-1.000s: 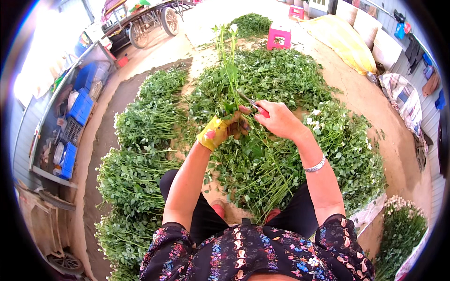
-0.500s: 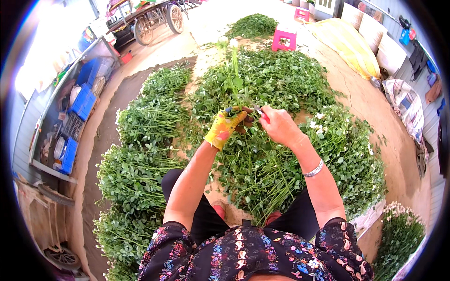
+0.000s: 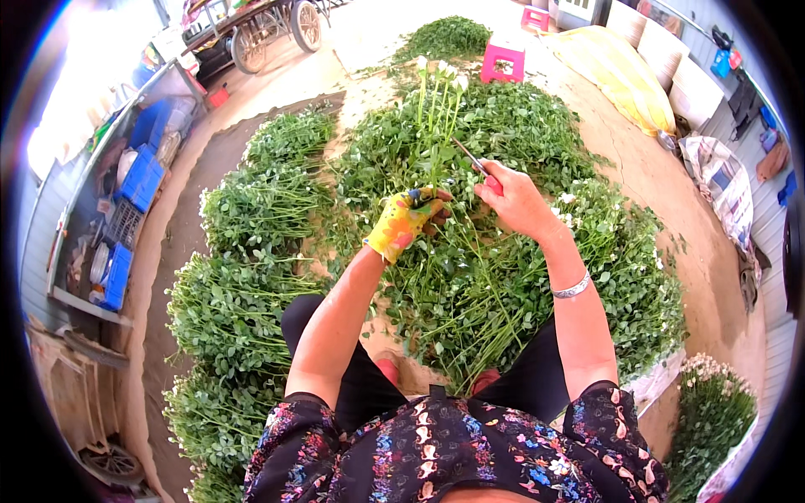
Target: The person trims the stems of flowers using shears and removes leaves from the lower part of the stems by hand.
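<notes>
My left hand [image 3: 408, 220], in a yellow patterned glove, is closed round a small bunch of flower stems [image 3: 433, 113]. The bunch stands upright, with pale buds at its top. To its right, my bare right hand [image 3: 521, 201] grips a red-handled tool with a narrow metal blade [image 3: 468, 156]. The blade points up and left toward the stems, a little apart from them. Whether it has one blade or two, I cannot tell. Below both hands spreads a heap of cut green stems and leaves [image 3: 470, 310].
Bundled flowers [image 3: 243, 293] lie in a row on dark cloth at the left. Ahead are a pink stool [image 3: 503, 64] and a smaller green pile [image 3: 444, 38]. Blue crates [image 3: 141, 180] fill a left shelf; a yellow sheet [image 3: 616, 71] lies far right. Another flower bundle [image 3: 713, 419] stands lower right.
My right hand has drawn slightly right and away from the left hand, and its blade now tilts upward. The stems in my left hand show more clearly. The whole view has shifted slightly.
</notes>
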Demonstrator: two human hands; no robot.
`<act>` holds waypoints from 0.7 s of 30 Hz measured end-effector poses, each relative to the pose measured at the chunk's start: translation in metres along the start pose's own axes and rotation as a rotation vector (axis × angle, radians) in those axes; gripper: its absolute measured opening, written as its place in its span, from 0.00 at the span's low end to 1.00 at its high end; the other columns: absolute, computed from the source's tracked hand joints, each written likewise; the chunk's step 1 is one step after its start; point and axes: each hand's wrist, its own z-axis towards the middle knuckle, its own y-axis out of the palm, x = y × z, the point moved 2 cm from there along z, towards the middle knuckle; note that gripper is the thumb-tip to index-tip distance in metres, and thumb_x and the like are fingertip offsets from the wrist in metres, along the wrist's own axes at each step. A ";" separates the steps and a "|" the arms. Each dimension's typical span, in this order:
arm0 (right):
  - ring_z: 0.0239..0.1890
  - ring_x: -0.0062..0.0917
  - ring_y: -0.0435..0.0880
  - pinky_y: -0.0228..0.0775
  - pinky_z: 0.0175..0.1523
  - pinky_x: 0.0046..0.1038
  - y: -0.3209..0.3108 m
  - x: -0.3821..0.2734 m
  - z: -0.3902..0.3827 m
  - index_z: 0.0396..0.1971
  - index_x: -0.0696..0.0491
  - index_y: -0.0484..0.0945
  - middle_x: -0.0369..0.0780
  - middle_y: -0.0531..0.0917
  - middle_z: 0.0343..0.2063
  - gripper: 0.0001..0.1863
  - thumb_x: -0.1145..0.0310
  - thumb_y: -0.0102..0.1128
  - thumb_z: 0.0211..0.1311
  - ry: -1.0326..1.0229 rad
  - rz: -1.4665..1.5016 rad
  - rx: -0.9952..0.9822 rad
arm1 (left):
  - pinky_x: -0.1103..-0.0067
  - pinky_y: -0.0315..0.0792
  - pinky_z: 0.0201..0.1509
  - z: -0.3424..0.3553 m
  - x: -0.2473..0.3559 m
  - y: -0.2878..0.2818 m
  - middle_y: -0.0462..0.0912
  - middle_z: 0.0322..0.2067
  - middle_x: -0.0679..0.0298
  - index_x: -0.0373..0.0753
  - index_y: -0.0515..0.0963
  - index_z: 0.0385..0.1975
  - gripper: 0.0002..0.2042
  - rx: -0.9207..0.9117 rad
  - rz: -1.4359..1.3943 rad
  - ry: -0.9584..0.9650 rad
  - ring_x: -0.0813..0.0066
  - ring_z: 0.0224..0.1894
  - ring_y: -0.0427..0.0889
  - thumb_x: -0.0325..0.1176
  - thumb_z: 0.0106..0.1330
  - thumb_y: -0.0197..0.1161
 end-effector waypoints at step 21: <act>0.29 0.43 0.77 0.70 0.37 0.37 -0.011 -0.007 -0.001 0.45 0.60 0.70 0.49 0.77 0.28 0.17 0.68 0.57 0.58 -0.053 -0.143 0.323 | 0.86 0.72 0.25 0.007 -0.019 -0.005 0.82 0.28 0.69 0.41 0.81 0.39 0.07 0.340 0.009 -0.039 0.84 0.28 0.80 0.32 0.63 0.61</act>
